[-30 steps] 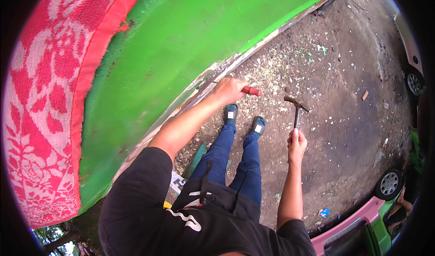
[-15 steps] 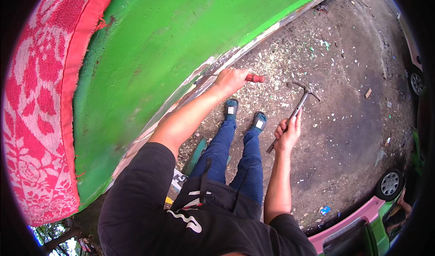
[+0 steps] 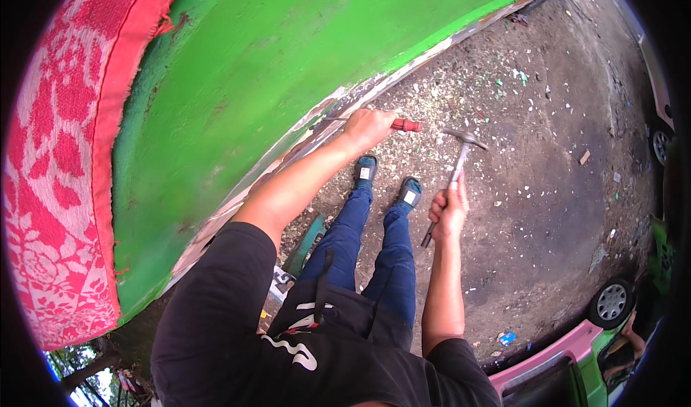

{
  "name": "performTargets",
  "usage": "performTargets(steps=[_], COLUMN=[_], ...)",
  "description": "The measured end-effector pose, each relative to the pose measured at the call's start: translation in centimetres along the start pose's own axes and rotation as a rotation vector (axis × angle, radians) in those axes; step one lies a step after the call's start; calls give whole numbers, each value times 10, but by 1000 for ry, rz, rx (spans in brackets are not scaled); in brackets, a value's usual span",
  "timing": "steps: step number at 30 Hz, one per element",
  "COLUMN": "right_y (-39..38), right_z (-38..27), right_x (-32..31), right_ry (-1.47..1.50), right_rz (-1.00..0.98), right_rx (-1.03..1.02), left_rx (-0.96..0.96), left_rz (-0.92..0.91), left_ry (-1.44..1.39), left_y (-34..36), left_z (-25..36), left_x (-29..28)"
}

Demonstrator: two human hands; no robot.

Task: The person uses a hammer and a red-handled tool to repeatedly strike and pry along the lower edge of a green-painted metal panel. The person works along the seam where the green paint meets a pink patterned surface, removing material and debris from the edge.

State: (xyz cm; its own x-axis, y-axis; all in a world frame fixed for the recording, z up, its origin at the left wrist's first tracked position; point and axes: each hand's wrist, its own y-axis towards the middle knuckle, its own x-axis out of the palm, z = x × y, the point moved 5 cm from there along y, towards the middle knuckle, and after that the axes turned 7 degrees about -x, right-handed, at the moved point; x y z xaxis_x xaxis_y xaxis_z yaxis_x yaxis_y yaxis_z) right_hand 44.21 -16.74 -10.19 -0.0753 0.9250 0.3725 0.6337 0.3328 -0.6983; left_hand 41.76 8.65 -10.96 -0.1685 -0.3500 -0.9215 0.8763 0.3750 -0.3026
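Observation:
My left hand point(image 3: 369, 129) is wrapped round a red-handled tool point(image 3: 407, 125) that looks like a screwdriver or chisel. Its thin metal shank points left, with the tip at the chipped lower edge point(image 3: 317, 123) of a green painted panel point(image 3: 266, 54). In my right hand point(image 3: 450, 210) is a hammer point(image 3: 466, 139), gripped around the handle with the head up. The hammer head is a short way right of the red handle's end, apart from it. Bare, whitish and brownish patches show along the panel's edge.
Pale and green paint chips point(image 3: 439, 97) litter the dirt ground round my feet. A red-and-white patterned cloth point(image 3: 61, 191) hangs over the panel at left. A green board point(image 3: 304, 245) lies by my legs. At lower right is a pink and green car point(image 3: 554, 356), with part of a person beside it.
The hammer has swung left toward the end of the red handle, my right hand moving slightly left with it. My left hand and its tool stay nearly in place.

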Motion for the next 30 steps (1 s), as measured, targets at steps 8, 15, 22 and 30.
performTargets(steps=[8, 15, 22, 30], right_y=[-1, -4, -9, -10], right_z=[19, 8, 13, 15], right_x=[5, -3, -11, -31], right_ry=[-68, -2, 24, -52], right_rz=[-58, -45, -14, -9], right_rx=[87, 53, 62, 48], left_rx=[-21, 85, 138, 187], left_rz=[-26, 79, 56, -93], left_ry=[47, -26, 0, 25], left_y=[-11, -14, -10, -3], left_z=[-7, 6, 10, 3], left_x=[11, -2, -3, 8])
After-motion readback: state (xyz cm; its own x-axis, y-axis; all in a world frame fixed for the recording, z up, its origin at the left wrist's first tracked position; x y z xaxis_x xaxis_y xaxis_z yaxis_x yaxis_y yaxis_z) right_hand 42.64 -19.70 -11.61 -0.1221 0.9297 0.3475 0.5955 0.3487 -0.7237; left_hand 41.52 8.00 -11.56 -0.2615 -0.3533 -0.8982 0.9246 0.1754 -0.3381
